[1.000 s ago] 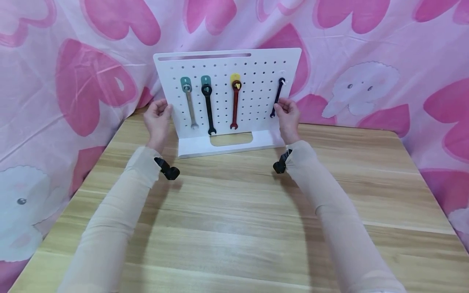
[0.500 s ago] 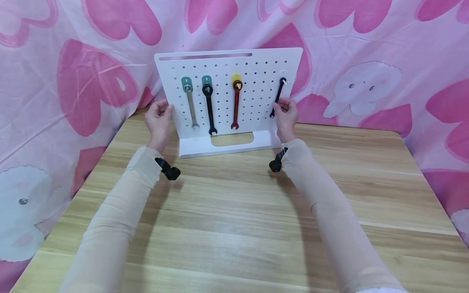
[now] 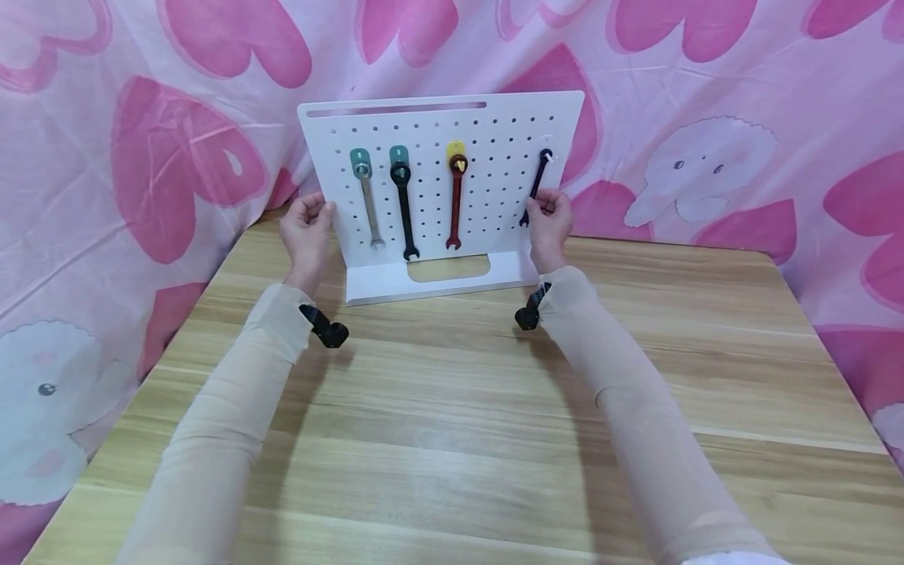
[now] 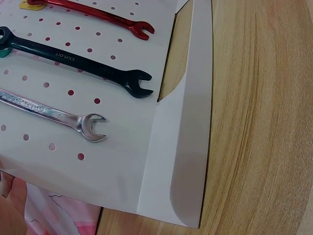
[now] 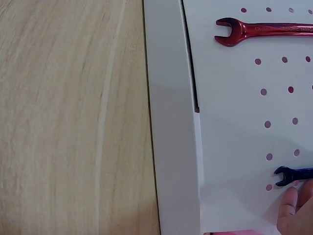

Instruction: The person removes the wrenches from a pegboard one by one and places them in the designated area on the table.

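Observation:
A white pegboard (image 3: 494, 196) stands upright on the wooden table, its foot flat on the tabletop. My left hand (image 3: 305, 231) grips its left edge with curled fingers. At the right edge, my right hand (image 3: 551, 227) holds the board, thumb on the front face beside a dark blue wrench (image 5: 293, 175). That wrench hangs from a white hook and partly overlaps the thumb in the head view. A silver wrench (image 4: 63, 116) and a black wrench (image 4: 78, 61) hang from green hooks to the left. Between them and the blue one, a red wrench (image 3: 455, 204) hangs on a yellow hook.
The wood-grain table (image 3: 438, 424) stretches in front of the board and to both sides. Close behind rises a pink curtain (image 3: 452, 47) with hearts and cartoon animals. Black wrist cameras (image 3: 330, 333) jut inward from both sleeves.
My right wrist and forearm have shifted slightly left and down, while its fingers stay at the board's edge. The left hand, pegboard and wrenches look the same.

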`<state>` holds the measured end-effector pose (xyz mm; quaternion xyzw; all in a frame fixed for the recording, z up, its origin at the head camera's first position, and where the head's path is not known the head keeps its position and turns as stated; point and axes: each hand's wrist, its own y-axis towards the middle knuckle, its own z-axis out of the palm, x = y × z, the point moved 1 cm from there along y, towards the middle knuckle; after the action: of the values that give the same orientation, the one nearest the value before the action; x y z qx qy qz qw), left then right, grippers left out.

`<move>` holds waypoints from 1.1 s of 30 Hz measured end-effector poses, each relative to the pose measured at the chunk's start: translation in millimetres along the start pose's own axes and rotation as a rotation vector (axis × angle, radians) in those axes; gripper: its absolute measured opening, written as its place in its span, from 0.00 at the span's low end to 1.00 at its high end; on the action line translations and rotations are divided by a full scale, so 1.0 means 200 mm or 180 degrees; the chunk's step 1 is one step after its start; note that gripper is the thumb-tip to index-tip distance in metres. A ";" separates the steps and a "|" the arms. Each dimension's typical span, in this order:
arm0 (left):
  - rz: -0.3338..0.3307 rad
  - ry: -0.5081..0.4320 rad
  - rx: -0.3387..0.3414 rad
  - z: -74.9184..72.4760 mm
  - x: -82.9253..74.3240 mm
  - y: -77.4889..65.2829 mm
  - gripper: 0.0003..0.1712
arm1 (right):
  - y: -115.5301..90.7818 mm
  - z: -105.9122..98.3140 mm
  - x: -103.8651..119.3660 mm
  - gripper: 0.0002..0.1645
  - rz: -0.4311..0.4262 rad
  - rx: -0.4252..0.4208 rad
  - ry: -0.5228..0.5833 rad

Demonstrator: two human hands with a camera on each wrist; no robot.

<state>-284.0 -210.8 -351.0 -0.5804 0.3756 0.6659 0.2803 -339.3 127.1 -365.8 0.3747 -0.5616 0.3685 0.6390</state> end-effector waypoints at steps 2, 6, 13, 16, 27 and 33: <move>0.0000 0.0003 0.0003 0.00 0.00 0.00 0.10 | 0.00 0.00 0.00 0.09 0.0006 0.0002 -0.0012; -0.0016 -0.0008 0.0003 0.00 -0.01 0.00 0.09 | 0.00 0.00 0.00 0.08 -0.0031 0.0004 -0.0050; -0.0054 -0.0021 0.0000 0.00 -0.01 -0.01 0.09 | -0.01 0.00 0.00 0.07 -0.0040 0.0019 -0.0072; -0.0056 -0.0006 0.0009 0.00 -0.01 -0.01 0.10 | -0.01 0.00 0.00 0.07 -0.0040 0.0035 -0.0137; -0.0084 0.0066 0.0055 0.00 0.00 -0.01 0.11 | 0.00 -0.02 -0.01 0.06 -0.0094 0.0070 -0.0106; -0.0113 0.0049 0.0058 -0.01 0.00 -0.01 0.10 | 0.01 -0.03 -0.01 0.07 -0.0045 0.0107 -0.0028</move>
<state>-281.7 -210.8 -351.0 -0.5895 0.3734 0.6529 0.2945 -338.5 133.3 -368.3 0.3910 -0.5555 0.3719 0.6327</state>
